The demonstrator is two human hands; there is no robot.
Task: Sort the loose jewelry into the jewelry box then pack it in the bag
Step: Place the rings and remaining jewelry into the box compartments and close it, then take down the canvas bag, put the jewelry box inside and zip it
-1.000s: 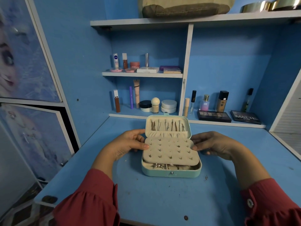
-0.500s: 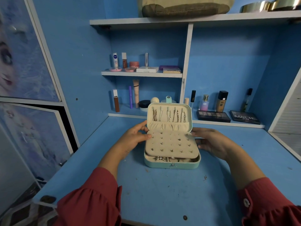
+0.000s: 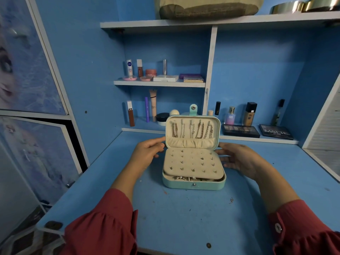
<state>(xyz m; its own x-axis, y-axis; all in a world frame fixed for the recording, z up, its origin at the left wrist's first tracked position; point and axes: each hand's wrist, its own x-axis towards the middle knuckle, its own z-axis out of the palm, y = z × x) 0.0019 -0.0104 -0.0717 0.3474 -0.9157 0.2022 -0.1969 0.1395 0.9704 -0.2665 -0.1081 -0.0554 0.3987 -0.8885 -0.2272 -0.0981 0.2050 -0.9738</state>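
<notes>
A mint-green jewelry box [image 3: 194,184] stands open in the middle of the blue desk. Its lid [image 3: 192,132] is upright, with several chains hanging inside above a cream pocket. A cream earring panel [image 3: 193,163] studded with several earrings lies flat over the base, and more jewelry shows in the gap under it. My left hand [image 3: 147,153] touches the lid's left edge with its fingertips. My right hand [image 3: 239,159] rests at the box's right side, fingers spread toward the hinge. A tan bag [image 3: 207,8] sits on the top shelf.
Cosmetics line the shelves behind the box: tubes and jars [image 3: 152,111] at the left, bottles [image 3: 248,115] and two flat palettes [image 3: 276,132] at the right. The blue desk [image 3: 184,218] runs to its front edge near my red sleeves. Cupboard doors stand at the left.
The lid has swung up from lying back to upright. Both hands slid from the earring panel's sides to the lid's lower corners.
</notes>
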